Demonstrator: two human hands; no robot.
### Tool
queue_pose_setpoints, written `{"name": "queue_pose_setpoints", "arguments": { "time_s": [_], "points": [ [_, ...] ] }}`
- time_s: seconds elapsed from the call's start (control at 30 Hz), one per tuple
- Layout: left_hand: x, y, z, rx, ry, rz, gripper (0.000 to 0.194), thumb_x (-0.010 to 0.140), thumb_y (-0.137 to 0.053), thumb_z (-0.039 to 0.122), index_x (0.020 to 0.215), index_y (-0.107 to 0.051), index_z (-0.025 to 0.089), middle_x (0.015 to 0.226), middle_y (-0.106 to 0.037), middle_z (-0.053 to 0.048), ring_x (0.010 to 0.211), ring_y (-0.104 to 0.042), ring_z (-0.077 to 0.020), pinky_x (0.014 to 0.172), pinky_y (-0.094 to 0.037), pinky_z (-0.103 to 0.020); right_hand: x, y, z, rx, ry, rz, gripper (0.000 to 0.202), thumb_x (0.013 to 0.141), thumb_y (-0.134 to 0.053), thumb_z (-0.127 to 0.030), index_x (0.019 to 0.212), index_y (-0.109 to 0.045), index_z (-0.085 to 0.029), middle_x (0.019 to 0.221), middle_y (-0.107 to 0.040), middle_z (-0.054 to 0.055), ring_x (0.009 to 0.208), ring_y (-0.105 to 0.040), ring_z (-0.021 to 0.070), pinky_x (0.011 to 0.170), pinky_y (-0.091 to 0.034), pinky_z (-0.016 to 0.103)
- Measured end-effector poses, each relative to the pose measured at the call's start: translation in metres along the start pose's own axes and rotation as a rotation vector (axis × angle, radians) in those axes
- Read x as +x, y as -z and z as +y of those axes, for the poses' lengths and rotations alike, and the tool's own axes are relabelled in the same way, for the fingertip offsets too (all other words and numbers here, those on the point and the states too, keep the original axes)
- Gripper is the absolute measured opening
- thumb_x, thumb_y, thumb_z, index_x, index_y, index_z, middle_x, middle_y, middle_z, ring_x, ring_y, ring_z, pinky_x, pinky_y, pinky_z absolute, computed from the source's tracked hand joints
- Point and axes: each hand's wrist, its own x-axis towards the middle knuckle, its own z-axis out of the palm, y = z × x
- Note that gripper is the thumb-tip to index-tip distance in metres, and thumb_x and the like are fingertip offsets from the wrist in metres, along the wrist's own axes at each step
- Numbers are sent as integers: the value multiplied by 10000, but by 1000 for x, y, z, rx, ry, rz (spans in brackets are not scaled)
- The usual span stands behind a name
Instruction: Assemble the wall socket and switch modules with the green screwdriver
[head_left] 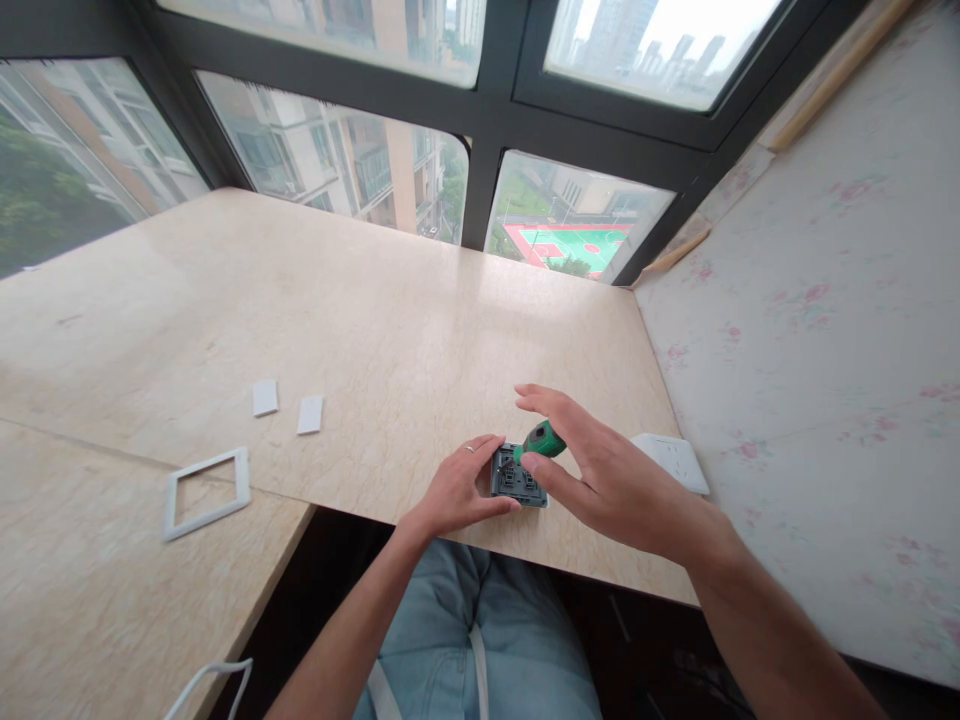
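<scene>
A dark grey wall switch module [517, 488] lies near the front edge of the stone-topped counter. My left hand [466, 484] grips it from the left, thumb along its near side and fingers at its far side. In my right hand [592, 465] is a screwdriver with a green and black handle [544, 440], held between thumb and fingers, some of them stretched out. Its shaft slants down to the left part of the module; whether the tip sits in a screw is too small to tell.
Left on the counter [360, 300] lie two small white switch covers [265, 398] and a white rectangular frame [206, 494]. A white socket plate [673, 460] rests by the papered wall [817, 380] at right. A white cable [214, 685] shows at lower left. Windows stand behind.
</scene>
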Motion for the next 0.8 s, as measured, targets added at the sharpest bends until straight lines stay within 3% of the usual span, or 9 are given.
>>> {"name": "queue_pose_setpoints", "arguments": {
  "time_s": [0.07,0.13,0.23,0.3,0.4,0.5,0.57,0.7,0.8],
  "points": [
    [0,1,1,-9,-8,-1,866,752,-770,613,1463,-446,238,1481,-523,-154,1364,-497,-360,1131,-418,-546,-2,2,-1,91,20,-35,488,960,-481,-221,1441,-407,-256,1534,-486,122,1395,-489,257,1065,-496,433],
    [1,1,1,-14,-12,-1,872,749,-779,601,1472,-433,256,1488,-517,-147,1365,-495,-360,1128,-416,-551,-2,2,1,182,4,-49,503,949,-483,-196,1443,-419,-265,1462,-565,108,1320,-565,236,1031,-522,408],
    [1,1,1,-16,-14,2,856,747,-781,600,1462,-448,268,1484,-523,-139,1365,-495,-362,1128,-412,-552,3,-2,5,150,-72,28,241,965,-556,-340,1168,-617,-223,998,-755,69,858,-722,193,729,-571,298],
    [1,1,1,-16,-10,1,848,746,-781,603,1453,-460,262,1470,-536,-143,1355,-505,-365,1123,-416,-553,6,-6,8,-50,-140,152,340,942,-576,-516,830,-631,-200,644,-664,24,564,-623,162,522,-454,266],
    [1,2,2,-14,4,1,871,740,-787,599,1460,-450,245,1468,-538,-152,1351,-507,-369,1121,-418,-553,10,-10,12,-287,-198,275,536,912,-514,-674,645,-532,-210,473,-507,-3,442,-503,149,455,-321,276],
    [1,2,3,-14,6,2,849,742,-786,597,1444,-468,240,1462,-543,-151,1346,-513,-366,1116,-426,-547,9,-9,12,-175,-215,215,469,932,-511,-639,789,-595,-200,605,-625,27,524,-575,165,498,-401,273],
    [1,2,3,-17,0,5,848,744,-784,598,1448,-462,252,1457,-548,-145,1341,-519,-362,1112,-430,-547,6,-6,11,-17,-204,150,350,965,-510,-531,977,-619,-198,873,-731,83,708,-674,195,599,-507,290],
    [1,1,1,-17,0,8,886,736,-791,601,1471,-431,264,1476,-530,-142,1353,-508,-359,1124,-416,-548,-1,0,11,144,-97,98,347,948,-492,-276,1288,-547,-235,1373,-619,133,1245,-610,272,972,-536,429],
    [1,1,1,-21,-5,10,875,739,-784,609,1463,-441,259,1476,-529,-141,1353,-507,-354,1126,-418,-540,-3,-1,11,231,-38,63,415,975,-468,-245,1389,-482,-269,1442,-573,118,1310,-571,256,1025,-515,447]
  ]
}}
